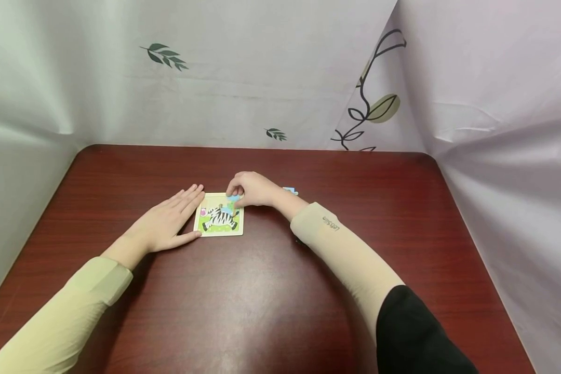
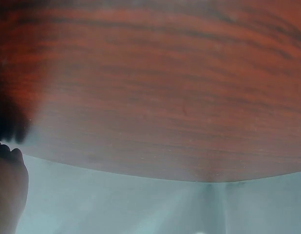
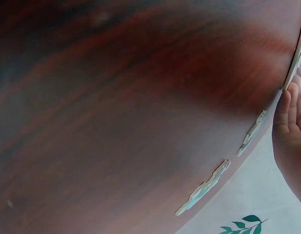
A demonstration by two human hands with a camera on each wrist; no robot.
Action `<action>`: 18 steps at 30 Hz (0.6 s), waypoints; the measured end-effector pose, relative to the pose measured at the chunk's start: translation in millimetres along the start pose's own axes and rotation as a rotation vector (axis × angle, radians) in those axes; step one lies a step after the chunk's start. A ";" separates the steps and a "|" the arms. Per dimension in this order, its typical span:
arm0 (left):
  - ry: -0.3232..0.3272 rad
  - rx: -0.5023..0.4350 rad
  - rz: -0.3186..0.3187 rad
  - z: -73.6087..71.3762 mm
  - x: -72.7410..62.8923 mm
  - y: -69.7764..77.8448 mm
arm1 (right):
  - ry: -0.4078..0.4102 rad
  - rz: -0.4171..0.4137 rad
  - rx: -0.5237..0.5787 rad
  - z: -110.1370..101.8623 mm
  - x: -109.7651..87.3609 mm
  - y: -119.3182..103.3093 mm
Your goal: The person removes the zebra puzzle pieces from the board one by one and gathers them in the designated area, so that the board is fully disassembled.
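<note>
A square zebra jigsaw puzzle [image 1: 219,221] in a pale frame lies on the table. My left hand [image 1: 170,221] rests flat at its left side, fingers straight and thumb spread to the lower left corner. Over the upper right part of the frame, my right hand [image 1: 254,189] pinches a blue and green puzzle piece [image 1: 234,198] between thumb and fingers. The right wrist view shows the right hand [image 3: 291,122] only at its right edge, beside the frame's rim. At the left edge of the left wrist view, part of the left hand [image 2: 9,180] appears dark.
A loose blue puzzle piece [image 1: 289,190] lies behind the right wrist. Two loose pieces, a nearer one [image 3: 204,187] and a farther one [image 3: 253,131], show in the right wrist view. Pale leaf-patterned cloth [image 1: 243,78] hangs behind the reddish-brown table [image 1: 215,301].
</note>
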State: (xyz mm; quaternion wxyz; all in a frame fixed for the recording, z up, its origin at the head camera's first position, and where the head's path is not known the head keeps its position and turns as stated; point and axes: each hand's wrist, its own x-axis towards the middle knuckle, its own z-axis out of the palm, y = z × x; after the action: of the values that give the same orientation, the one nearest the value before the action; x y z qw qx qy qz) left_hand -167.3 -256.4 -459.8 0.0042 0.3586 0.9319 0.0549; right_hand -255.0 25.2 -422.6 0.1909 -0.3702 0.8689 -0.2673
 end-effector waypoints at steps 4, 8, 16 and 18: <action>0.010 0.002 0.012 -1.1 -0.6 -0.2 | -0.011 -0.012 -0.023 -0.8 1.1 -0.9; 0.008 -0.002 0.014 -2.0 -1.0 -0.1 | -0.027 -0.030 -0.043 -2.2 2.2 -2.8; -0.014 -0.009 0.007 -2.4 0.1 0.7 | -0.066 -0.079 -0.114 -2.8 4.3 -6.7; -0.019 -0.010 0.004 -2.3 0.0 0.8 | -0.074 -0.081 -0.123 -2.8 4.4 -7.4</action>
State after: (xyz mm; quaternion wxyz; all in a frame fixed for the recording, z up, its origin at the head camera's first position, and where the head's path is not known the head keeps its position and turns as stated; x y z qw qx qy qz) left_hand -166.9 -256.1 -457.4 0.0148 0.3611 0.9307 0.0562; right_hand -255.3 18.5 -416.5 0.1888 -0.4257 0.8604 -0.2070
